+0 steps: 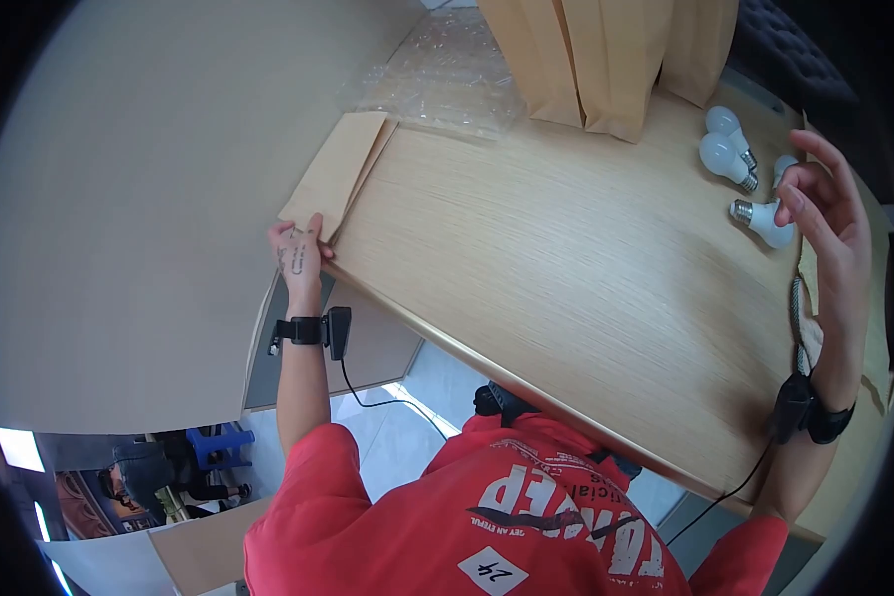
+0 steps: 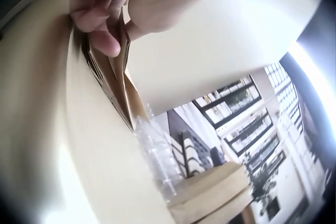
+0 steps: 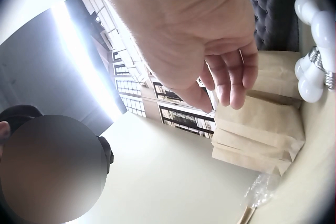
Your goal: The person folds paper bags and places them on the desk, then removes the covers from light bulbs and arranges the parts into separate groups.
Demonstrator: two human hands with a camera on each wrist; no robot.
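At the table's left end, my left hand [image 1: 298, 248] grips the near edge of some flat folded brown paper bags [image 1: 338, 169]. Seen from the left wrist, the thumb and fingers of that left hand [image 2: 142, 3] pinch the folded layers [image 2: 125, 90], which fan slightly apart. My right hand [image 1: 836, 219] is raised near the white light bulbs [image 1: 765, 224] on the right side, its fingers loosely bent and holding nothing. In the right wrist view the right hand [image 3: 194, 35] hangs beside the bulbs [image 3: 311, 85] without gripping them.
Tall brown paper bags [image 1: 616, 60] stand at the table's back, with clear plastic wrap [image 1: 447, 74] to their left. A pale panel [image 1: 169, 199] borders the left side. A braided cord [image 1: 797, 318] lies by the right forearm. Another person [image 1: 149, 477] is at lower left.
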